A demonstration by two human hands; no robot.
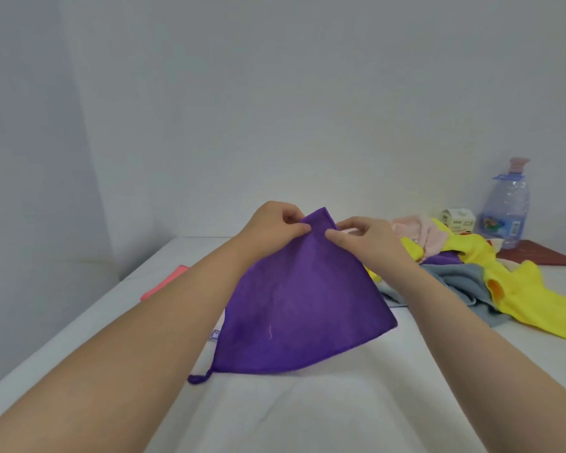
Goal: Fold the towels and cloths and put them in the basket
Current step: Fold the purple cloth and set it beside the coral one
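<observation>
- Purple cloth: plain, doubled over, lifted into a tent shape mid-table, lower edge resting on the white table.
- Small loop at its lower left corner, lying on the table; pale label poking out at the left edge.
- Left hand: pinches the cloth's peak, thumb and forefinger closed on the fabric, other fingers curled.
- Right hand: pinches the same peak from the other side, fingertips just beside the left hand's.
- To the right, a loose heap: yellow cloth, grey-blue cloth, pink cloth.
- Behind the heap, near the wall: a carton, a water bottle, a dark red mat.
- Far left: a coral cloth, flat at the table's edge.
</observation>
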